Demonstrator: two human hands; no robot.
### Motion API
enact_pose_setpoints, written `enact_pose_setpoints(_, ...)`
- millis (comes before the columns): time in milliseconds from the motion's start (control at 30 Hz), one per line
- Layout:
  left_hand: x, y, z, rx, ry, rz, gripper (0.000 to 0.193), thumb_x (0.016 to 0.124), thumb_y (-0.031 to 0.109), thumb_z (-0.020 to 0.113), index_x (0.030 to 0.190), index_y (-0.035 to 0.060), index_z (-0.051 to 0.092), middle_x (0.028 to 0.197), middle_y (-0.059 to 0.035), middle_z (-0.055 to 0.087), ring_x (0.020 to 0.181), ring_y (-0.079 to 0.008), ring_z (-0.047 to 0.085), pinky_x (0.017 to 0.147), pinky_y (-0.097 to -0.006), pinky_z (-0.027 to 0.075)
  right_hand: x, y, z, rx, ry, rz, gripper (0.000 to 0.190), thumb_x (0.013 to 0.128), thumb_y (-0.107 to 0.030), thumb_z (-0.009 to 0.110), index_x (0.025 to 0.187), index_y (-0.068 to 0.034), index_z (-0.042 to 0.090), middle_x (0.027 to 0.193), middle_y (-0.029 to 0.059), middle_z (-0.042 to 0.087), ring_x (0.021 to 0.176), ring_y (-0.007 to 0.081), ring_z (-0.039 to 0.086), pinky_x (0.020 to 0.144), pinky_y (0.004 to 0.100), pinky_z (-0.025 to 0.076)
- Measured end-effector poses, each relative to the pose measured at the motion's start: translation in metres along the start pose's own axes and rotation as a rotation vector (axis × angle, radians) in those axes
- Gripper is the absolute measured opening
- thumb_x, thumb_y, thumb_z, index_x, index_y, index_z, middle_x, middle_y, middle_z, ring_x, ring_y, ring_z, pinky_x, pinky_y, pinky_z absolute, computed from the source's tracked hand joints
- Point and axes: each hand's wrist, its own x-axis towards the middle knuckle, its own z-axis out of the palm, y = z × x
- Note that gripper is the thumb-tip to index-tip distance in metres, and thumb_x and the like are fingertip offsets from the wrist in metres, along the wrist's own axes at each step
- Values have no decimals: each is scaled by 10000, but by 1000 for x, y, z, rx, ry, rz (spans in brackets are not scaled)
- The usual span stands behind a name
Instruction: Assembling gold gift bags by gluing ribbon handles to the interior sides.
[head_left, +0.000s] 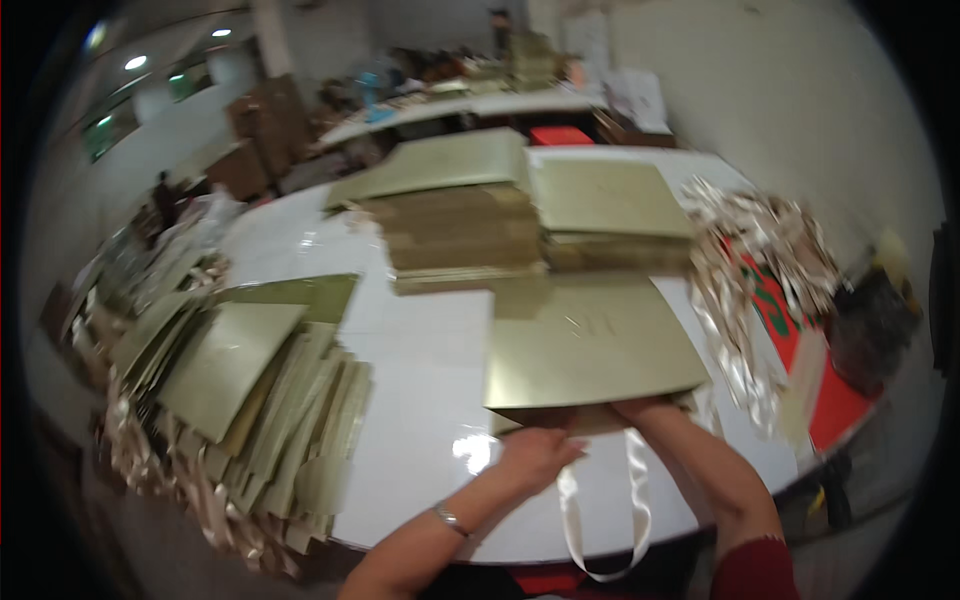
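A pale gold paper bag (592, 345) lies flat before me, its mouth edge turned my way. A white ribbon handle (571, 517) loops out of that edge and hangs past the table's front. My left hand (536, 454) is at the near left corner of the mouth, fingers curled; whether it grips anything is unclear. My right hand (641, 409) reaches in under the bag's upper panel, so its fingers are hidden.
Finished-looking gold bags with ribbons (232, 367) lie heaped at the left. Two stacks of flat bags, a taller one (457, 232) and a lower one (607, 195), stand beyond. Loose ribbons (757, 232) cover the right side of the white table (420, 352), over a red sheet (840, 405).
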Motion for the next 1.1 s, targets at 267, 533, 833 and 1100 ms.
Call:
enact_pose_setpoints(267,-2,-2,45,108,707,709,385,758,207,617,1088,13,569,1146,-212,556,1006,-349,577,829,-446,470,-3,-115,5,737,418,99,119,795,-78,532,895,-17,559,774,21,553,686,125,493,600,301,414)
enact_pose_setpoints(533,-116,58,9,59,689,1163,468,696,120,630,1100,-73,493,1160,-253,492,1079,-372,507,927,-471,431,-75,-71,-2,-905,-171,-337,274,779,-103,542,1023,21,527,868,161,586,831,221,576,716,351,461)
enact_pose_setpoints(833,-191,-53,-34,367,-31,493,635,780,259,634,1279,-51,394,1234,-260,469,1077,-347,534,899,-396,459,-116,-83,-36,-700,-390,-250,415,735,-146,646,1096,21,529,943,173,606,885,235,592,764,348,476)
enact_pose_setpoints(1100,-169,-94,-42,549,194,611,510,708,156,611,1182,-4,508,1082,-220,570,1013,-347,555,830,-393,476,-141,-129,-100,-432,-821,203,515,701,-175,709,1141,16,522,984,176,608,909,235,592,786,340,479)
